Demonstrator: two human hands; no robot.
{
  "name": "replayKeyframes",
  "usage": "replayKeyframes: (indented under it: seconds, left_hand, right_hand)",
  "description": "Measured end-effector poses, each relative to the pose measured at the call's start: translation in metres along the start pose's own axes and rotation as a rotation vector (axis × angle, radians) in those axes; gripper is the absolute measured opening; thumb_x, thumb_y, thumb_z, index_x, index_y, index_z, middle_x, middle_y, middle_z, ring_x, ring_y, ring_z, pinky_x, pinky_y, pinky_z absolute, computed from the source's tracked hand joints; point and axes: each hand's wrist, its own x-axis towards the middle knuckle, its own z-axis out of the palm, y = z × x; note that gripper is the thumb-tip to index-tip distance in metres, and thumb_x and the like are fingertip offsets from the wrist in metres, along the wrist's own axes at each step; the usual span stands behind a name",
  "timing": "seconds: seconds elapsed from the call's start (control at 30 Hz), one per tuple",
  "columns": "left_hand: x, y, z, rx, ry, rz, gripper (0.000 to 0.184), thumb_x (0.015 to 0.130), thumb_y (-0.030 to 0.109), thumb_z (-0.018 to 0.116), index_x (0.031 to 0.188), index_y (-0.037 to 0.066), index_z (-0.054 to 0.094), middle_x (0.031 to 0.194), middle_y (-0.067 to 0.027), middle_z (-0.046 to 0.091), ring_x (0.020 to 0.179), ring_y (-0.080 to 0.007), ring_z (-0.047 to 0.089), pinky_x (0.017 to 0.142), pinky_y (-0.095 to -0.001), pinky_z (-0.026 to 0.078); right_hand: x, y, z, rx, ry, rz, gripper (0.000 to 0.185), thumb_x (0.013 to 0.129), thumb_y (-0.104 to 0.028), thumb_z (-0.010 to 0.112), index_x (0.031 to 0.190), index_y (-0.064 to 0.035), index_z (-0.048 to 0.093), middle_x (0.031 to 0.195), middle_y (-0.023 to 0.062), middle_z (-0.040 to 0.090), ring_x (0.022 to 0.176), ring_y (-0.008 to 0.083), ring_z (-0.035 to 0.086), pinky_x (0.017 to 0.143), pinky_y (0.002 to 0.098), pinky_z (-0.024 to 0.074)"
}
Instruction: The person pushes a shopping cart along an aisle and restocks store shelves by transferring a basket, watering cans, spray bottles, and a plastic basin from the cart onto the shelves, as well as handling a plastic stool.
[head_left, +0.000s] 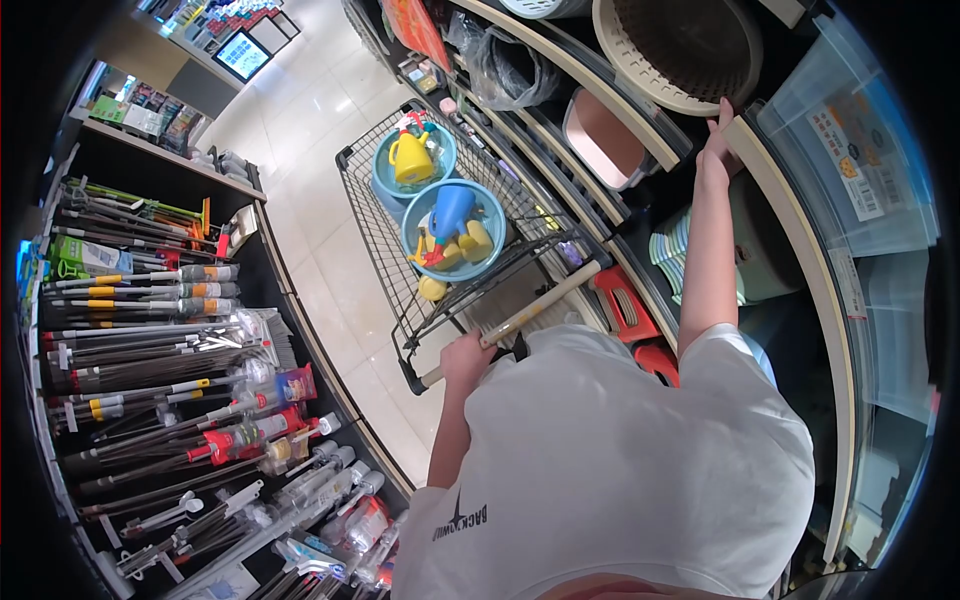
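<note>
Gripping the cart handle point(530, 318) are left fingers point(474, 350); right fingers point(722, 113) touch a beige basket point(640, 78), grasp unclear

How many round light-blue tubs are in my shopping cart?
2. One tub sits toward the far end of the shopping cart; the other tub is nearer the push handle. More could be nested underneath, out of sight.

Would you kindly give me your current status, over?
Left fingers around cart handle. Right fingers at the rim of the beige basket, grip unclear. Shelf edge close by; nothing seen blocking the basket.
</note>
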Motion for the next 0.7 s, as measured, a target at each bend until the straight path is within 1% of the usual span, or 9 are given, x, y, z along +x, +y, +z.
replayKeyframes:
  seconds: [0.07,0.17,0.23,0.33,0.47,0.57,0.63,0.67,0.7]
  left_hand:
    - [0.000,0.000,0.000,-0.009,-0.001,-0.001,0.034,0.087,0.043,0.074,0.098,0.011,0.072,0.088,-0.0148,0.076,0.087,-0.0372,0.074,0.078,-0.0500,0.058]
    - [-0.002,0.001,-0.001,-0.018,0.007,0.009,0.034,0.087,0.043,0.074,0.098,0.011,0.071,0.088,-0.0149,0.076,0.087,-0.0373,0.074,0.078,-0.0501,0.058]
    - [-0.002,-0.001,-0.003,-0.014,0.008,0.009,0.034,0.088,0.042,0.075,0.097,0.010,0.071,0.087,-0.0151,0.076,0.086,-0.0375,0.074,0.078,-0.0503,0.058]
    - [-0.002,0.000,-0.002,0.005,0.020,0.013,0.031,0.085,0.039,0.076,0.095,0.010,0.070,0.088,-0.0131,0.076,0.085,-0.0353,0.074,0.076,-0.0493,0.058]
    - [-0.004,-0.002,-0.005,0.011,0.014,0.021,0.030,0.086,0.039,0.075,0.095,0.010,0.070,0.088,-0.0132,0.076,0.086,-0.0354,0.074,0.076,-0.0494,0.058]
    - [-0.003,-0.002,-0.002,-0.010,0.015,0.037,0.035,0.087,0.043,0.076,0.096,0.010,0.070,0.086,-0.0156,0.075,0.085,-0.0374,0.074,0.076,-0.0501,0.058]
    - [-0.003,-0.003,-0.001,-0.007,0.018,0.036,0.034,0.088,0.043,0.075,0.096,0.010,0.070,0.086,-0.0156,0.075,0.086,-0.0372,0.074,0.076,-0.0500,0.057]
    - [-0.003,-0.004,0.000,-0.005,0.018,0.036,0.034,0.088,0.043,0.075,0.096,0.010,0.070,0.086,-0.0156,0.075,0.086,-0.0372,0.074,0.076,-0.0500,0.057]
    - [-0.003,-0.004,0.000,-0.003,0.018,0.034,0.035,0.088,0.043,0.075,0.096,0.010,0.070,0.086,-0.0156,0.075,0.086,-0.0371,0.074,0.076,-0.0499,0.057]
  right_hand:
    - [-0.011,-0.011,0.003,-0.045,0.008,0.031,0.054,0.093,-0.020,0.085,0.132,0.0081,0.061,0.127,0.0192,0.069,0.111,0.0244,0.071,0.098,0.0356,0.0604]
    - [-0.019,-0.017,0.006,-0.015,0.028,-0.018,0.049,0.097,-0.021,0.079,0.131,0.0091,0.061,0.129,0.0198,0.068,0.116,0.0246,0.069,0.102,0.0365,0.0590]
    - [-0.025,-0.022,0.007,-0.118,0.009,-0.006,0.048,0.101,-0.021,0.075,0.133,0.0102,0.060,0.133,0.0203,0.066,0.120,0.0249,0.068,0.105,0.0377,0.0583]
    - [-0.023,-0.021,0.006,-0.124,-0.020,-0.019,0.048,0.102,-0.022,0.074,0.134,0.0100,0.059,0.133,0.0202,0.066,0.120,0.0251,0.068,0.104,0.0379,0.0587]
    - [-0.025,-0.020,0.008,-0.094,-0.014,-0.048,0.046,0.102,-0.022,0.074,0.132,0.0098,0.059,0.131,0.0198,0.066,0.119,0.0252,0.068,0.104,0.0380,0.0588]
    - [-0.024,-0.021,0.006,-0.071,0.003,-0.079,0.045,0.101,-0.022,0.075,0.131,0.0085,0.061,0.130,0.0189,0.067,0.116,0.0235,0.068,0.102,0.0367,0.0589]
    - [-0.018,-0.018,0.000,-0.256,-0.051,-0.102,0.045,0.102,-0.028,0.074,0.128,0.0066,0.064,0.126,0.0168,0.069,0.112,0.0209,0.069,0.097,0.0341,0.0587]
    - [-0.015,-0.018,-0.004,-0.255,-0.050,-0.101,0.045,0.102,-0.028,0.074,0.128,0.0066,0.064,0.126,0.0168,0.069,0.112,0.0209,0.069,0.097,0.0341,0.0587]
    - [-0.013,-0.019,-0.008,-0.396,-0.083,-0.113,0.044,0.102,-0.032,0.074,0.126,0.0053,0.066,0.123,0.0162,0.071,0.110,0.0212,0.070,0.095,0.0337,0.0581]
